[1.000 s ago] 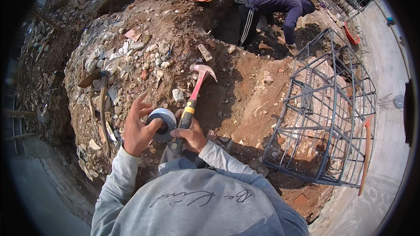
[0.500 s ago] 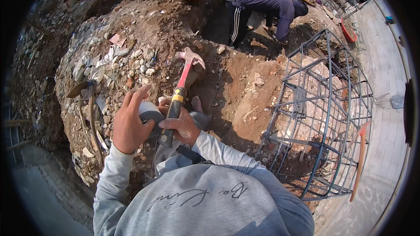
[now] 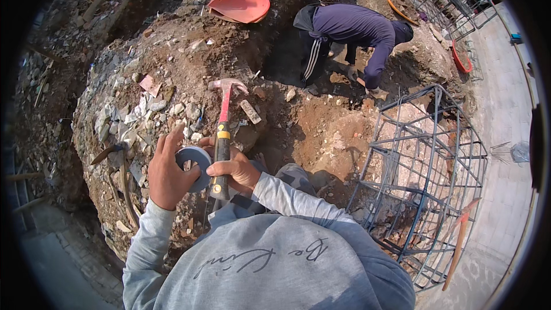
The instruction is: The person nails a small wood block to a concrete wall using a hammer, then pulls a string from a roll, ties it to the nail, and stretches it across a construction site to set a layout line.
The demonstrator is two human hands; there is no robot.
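Observation:
My left hand [image 3: 169, 178] is curled around a grey ring-shaped roll [image 3: 196, 150], its thumb in the hole and the other fingers bent upward around the rim. A thin line hangs below the roll. Beside it, my right hand [image 3: 238, 175] grips the black-and-yellow handle of a claw hammer [image 3: 224, 106], whose worn red head points up and away from me. The right fingers behind the roll are partly hidden, so I cannot tell whether they touch it. Under both hands are my grey-sleeved forearms and rubble-strewn soil.
A co-worker [image 3: 350, 31] bends into a trench right of centre. A rebar cage [image 3: 422, 178] fills the right, beside a pick [image 3: 456, 250] and pale concrete strip [image 3: 499, 109]. Red pan [image 3: 244, 6], orange pan [image 3: 396, 0], another digging tool [image 3: 106, 155] and rubble mound [image 3: 160, 63] surround me.
The hammer has swung more upright and leftward, with both hands shifting slightly left. The roll has turned in my fingers. The co-worker's arms have moved, and the surroundings sit lower in view.

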